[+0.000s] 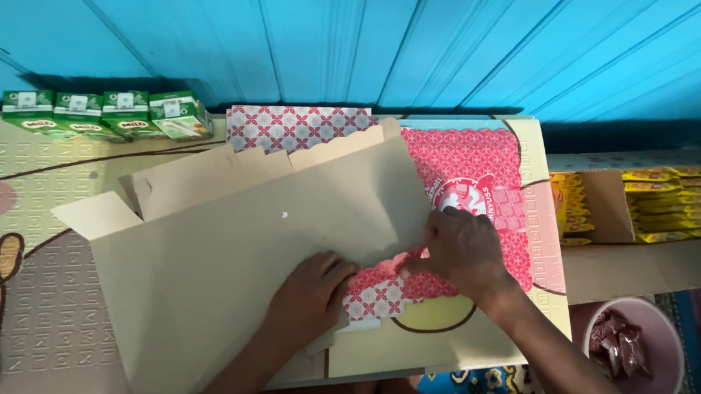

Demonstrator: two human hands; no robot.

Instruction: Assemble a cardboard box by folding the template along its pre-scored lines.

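Observation:
A large flattened cardboard box (230,247) lies unfolded on the table, brown inside up, its red and white patterned outside (470,159) showing at the right and along the top. My left hand (311,290) presses flat on the brown panel near a folded patterned flap (378,289). To its right, my right hand (462,249) pinches the edge of that red patterned flap where it meets the brown panel.
Several green drink cartons (106,114) stand in a row at the back left against the blue wall. An open carton of yellow packets (669,203) sits at the right. Below it is a pink bowl (657,384) with dark red wrapped sweets. A patterned mat (27,206) covers the table.

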